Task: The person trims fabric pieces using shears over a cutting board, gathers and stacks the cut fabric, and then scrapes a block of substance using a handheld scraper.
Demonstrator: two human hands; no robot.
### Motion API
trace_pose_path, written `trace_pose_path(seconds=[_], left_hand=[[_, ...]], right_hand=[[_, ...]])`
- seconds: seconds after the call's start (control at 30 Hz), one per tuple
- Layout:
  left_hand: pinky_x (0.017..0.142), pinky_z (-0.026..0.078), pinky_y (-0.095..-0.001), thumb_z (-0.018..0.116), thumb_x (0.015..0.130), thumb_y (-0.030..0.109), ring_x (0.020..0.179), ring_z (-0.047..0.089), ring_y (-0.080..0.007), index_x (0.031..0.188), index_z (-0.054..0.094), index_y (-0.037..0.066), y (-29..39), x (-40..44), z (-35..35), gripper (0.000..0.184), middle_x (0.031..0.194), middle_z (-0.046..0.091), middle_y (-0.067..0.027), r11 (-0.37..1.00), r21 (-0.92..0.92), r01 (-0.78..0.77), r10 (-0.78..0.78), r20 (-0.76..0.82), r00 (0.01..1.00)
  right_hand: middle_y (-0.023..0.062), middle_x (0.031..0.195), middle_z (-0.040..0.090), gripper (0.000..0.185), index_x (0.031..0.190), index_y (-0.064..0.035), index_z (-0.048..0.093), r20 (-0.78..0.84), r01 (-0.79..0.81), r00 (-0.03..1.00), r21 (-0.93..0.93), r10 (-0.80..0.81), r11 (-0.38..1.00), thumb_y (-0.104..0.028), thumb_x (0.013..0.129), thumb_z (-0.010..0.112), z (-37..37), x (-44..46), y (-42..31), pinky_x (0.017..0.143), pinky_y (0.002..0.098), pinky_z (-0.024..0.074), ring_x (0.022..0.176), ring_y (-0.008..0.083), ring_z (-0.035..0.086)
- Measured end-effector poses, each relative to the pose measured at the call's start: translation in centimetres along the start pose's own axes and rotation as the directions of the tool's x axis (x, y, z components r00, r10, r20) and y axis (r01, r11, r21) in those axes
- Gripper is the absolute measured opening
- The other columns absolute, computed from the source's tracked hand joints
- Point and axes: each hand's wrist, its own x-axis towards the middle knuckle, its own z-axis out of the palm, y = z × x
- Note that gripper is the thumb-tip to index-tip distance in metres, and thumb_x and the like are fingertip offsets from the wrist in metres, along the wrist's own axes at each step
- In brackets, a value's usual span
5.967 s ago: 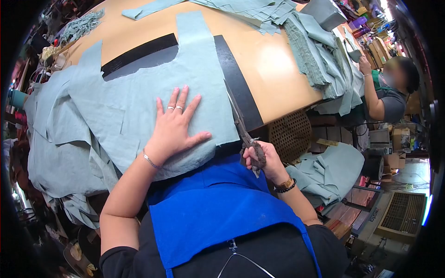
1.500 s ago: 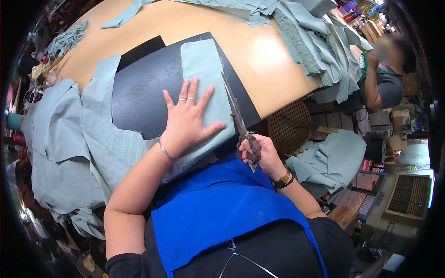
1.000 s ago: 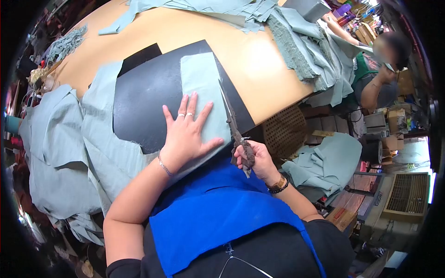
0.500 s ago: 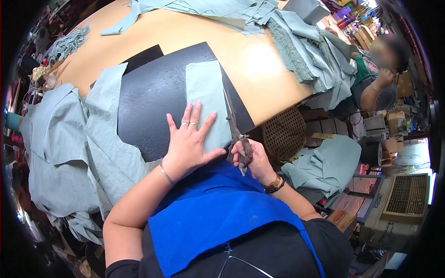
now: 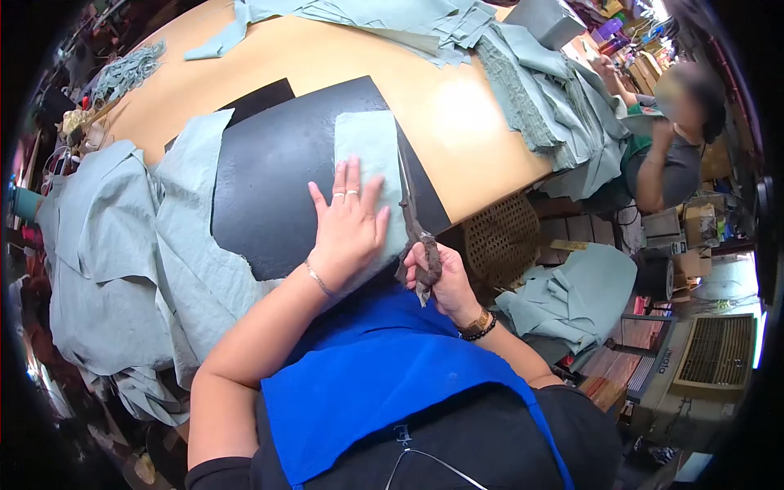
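Palm down, my left hand [image 5: 351, 224] lies with fingers apart on a narrow upright strip of the pale green fabric [image 5: 366, 135]. My right hand [image 5: 441, 278] grips the wrapped handles of long dark scissors [image 5: 411, 208]. The blades point away from me along the strip's right edge. Beneath the strip is a black mat [image 5: 269, 175] on the light wooden table [image 5: 425, 98]. To the left, more green fabric [image 5: 192, 220] covers the mat's side and hangs in folds over the table's near edge.
A thick stack of green fabric [image 5: 539, 98] lies at the table's right end. Thread scraps [image 5: 129, 69] sit at the far left. A co-worker [image 5: 674, 155] is at the right. Below are a woven seat [image 5: 500, 237] and a green fabric heap [image 5: 572, 298].
Over the last second my left hand has shifted slightly right and up, its fingers closer together. The scissors have come a little nearer. Since the earliest frame, the fabric has moved left, baring the mat.
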Motion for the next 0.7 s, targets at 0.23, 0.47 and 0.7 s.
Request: trace_pose_path(seconds=[0.23, 0.47, 0.7], left_hand=[[0.101, 0.014, -0.0752, 0.045, 0.093, 0.042, 0.142, 0.020, -0.0389, 0.148, 0.032, 0.017, 0.2, -0.5, 0.3, 0.061, 0.153, 0.020, -0.0238, 0.993, 0.107, -0.043, 0.042, 0.011, 0.999], [0.101, 0.014, -0.0751, 0.044, 0.093, 0.039, 0.144, 0.018, -0.0342, 0.147, 0.032, 0.026, -1.4, -1.1, -1.3, 0.057, 0.156, 0.019, -0.0167, 0.985, 0.149, -0.089, 0.071, 0.123, 0.990], [0.111, 0.003, -0.0635, 0.040, 0.087, 0.025, 0.145, 0.018, -0.0310, 0.147, 0.036, 0.024, -9.2, -3.6, -7.3, 0.060, 0.158, 0.017, -0.0108, 0.938, 0.070, -0.340, 0.293, 0.369, 0.882]], right_hand=[[0.0037, 0.074, 0.062, 0.027, 0.090, -0.0039, 0.061, -0.033, 0.025, 0.999, 0.045, -0.023, 0.999, -0.030, 0.095, 0.060, 0.7, 0.8, -0.5, 0.056, 0.0237, 0.0512, 0.060, 0.0095, 0.060], [0.0032, 0.073, 0.061, 0.027, 0.089, -0.0037, 0.059, -0.047, 0.089, 0.995, 0.065, -0.086, 0.994, -0.030, 0.094, 0.060, -1.3, -0.2, -0.2, 0.053, 0.0216, 0.0475, 0.062, 0.0102, 0.060], [0.0048, 0.067, 0.061, 0.054, 0.082, -0.0020, 0.062, 0.146, -0.217, 0.956, -0.223, 0.253, 0.950, -0.056, 0.083, 0.065, -9.6, -3.1, -7.8, 0.052, 0.0243, 0.0472, 0.058, 0.0125, 0.059]])
